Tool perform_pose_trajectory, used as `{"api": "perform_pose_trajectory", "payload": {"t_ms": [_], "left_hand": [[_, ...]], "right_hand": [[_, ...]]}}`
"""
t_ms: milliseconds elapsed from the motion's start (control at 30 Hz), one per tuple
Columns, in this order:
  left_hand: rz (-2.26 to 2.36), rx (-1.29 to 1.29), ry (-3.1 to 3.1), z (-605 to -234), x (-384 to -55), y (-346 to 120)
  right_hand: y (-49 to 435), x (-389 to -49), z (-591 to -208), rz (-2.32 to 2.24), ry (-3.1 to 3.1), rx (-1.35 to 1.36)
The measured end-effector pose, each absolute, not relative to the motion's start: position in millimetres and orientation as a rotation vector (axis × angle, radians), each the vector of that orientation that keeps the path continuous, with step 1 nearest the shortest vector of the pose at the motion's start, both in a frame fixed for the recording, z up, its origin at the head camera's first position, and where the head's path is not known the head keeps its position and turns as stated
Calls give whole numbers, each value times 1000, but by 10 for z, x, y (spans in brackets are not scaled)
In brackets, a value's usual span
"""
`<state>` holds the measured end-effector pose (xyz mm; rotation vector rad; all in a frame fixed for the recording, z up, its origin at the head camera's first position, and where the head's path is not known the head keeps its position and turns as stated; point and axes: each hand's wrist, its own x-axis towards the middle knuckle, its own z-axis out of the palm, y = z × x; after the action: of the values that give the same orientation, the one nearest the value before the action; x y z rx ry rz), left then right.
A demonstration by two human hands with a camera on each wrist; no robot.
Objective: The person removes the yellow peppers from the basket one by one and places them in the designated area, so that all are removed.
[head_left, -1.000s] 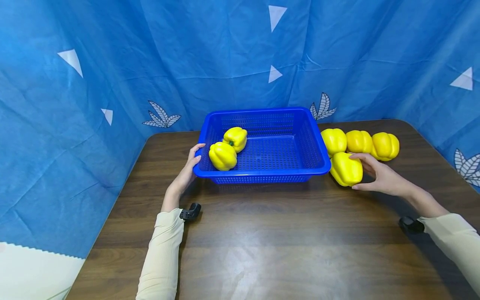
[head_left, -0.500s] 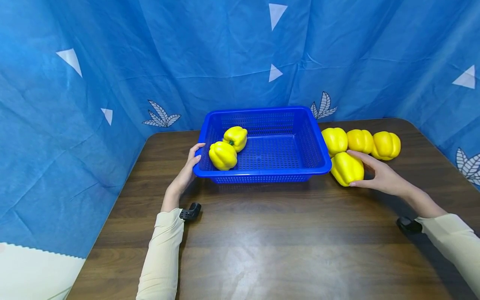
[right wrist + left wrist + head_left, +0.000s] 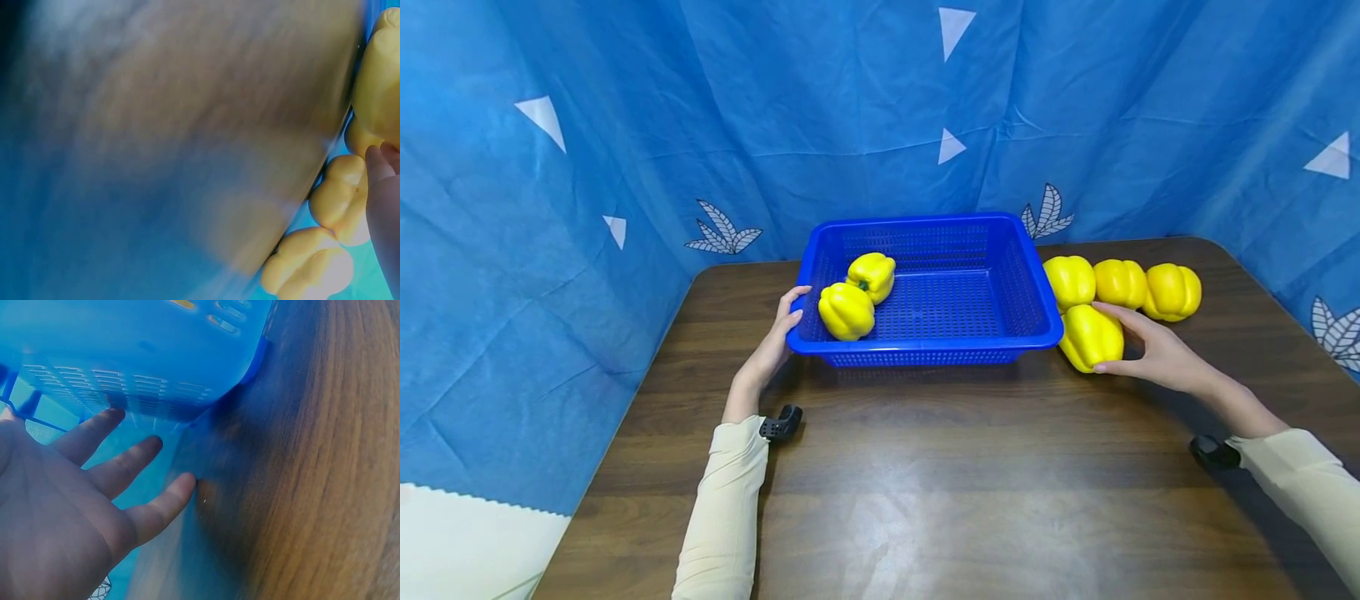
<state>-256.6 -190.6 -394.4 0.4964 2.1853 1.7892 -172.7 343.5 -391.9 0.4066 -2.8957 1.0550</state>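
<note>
My left hand (image 3: 771, 342) holds the left rim of a blue perforated plastic basket (image 3: 917, 343). In the left wrist view, three fingers of that hand (image 3: 81, 494) spread below the rim, beside the slotted wall (image 3: 144, 350). Two yellow bell peppers lie at the basket's left end, a rear one (image 3: 872, 275) and a front one (image 3: 847, 312). Right of the basket, my right hand (image 3: 1157, 354) grips another yellow bell pepper (image 3: 1090, 337) between thumb and fingers, close to the basket's front right corner. That pepper (image 3: 378, 87) is partly cut off in the right wrist view.
Three more yellow peppers stand in a row behind the held one: left (image 3: 1070, 282), middle (image 3: 1120, 283) and right (image 3: 1172, 292). A blue patterned curtain (image 3: 880, 108) hangs along the back and sides of the brown wooden table (image 3: 925, 467).
My right thumb and fingers have come in from the right and moved further round the front right pepper. The left hand and the basket stay in place.
</note>
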Motion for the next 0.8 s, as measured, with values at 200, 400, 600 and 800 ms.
{"api": "perform_pose_trajectory", "payload": {"t_ms": [200, 400, 600, 800], "left_hand": [[1780, 479, 2198, -3956, -2577, -1899], [1778, 481, 2199, -3968, -2583, -1898], [1782, 483, 2198, -3963, -2578, -1903], [1784, 477, 2195, -3963, -2583, -1901]], "right_hand": [[3421, -1720, -3929, 1012, -2909, 385], [3423, -1719, -3931, 1019, -2909, 386], [3428, -1724, -3924, 1031, -2903, 390], [3428, -1729, -3914, 1027, -2892, 396]]}}
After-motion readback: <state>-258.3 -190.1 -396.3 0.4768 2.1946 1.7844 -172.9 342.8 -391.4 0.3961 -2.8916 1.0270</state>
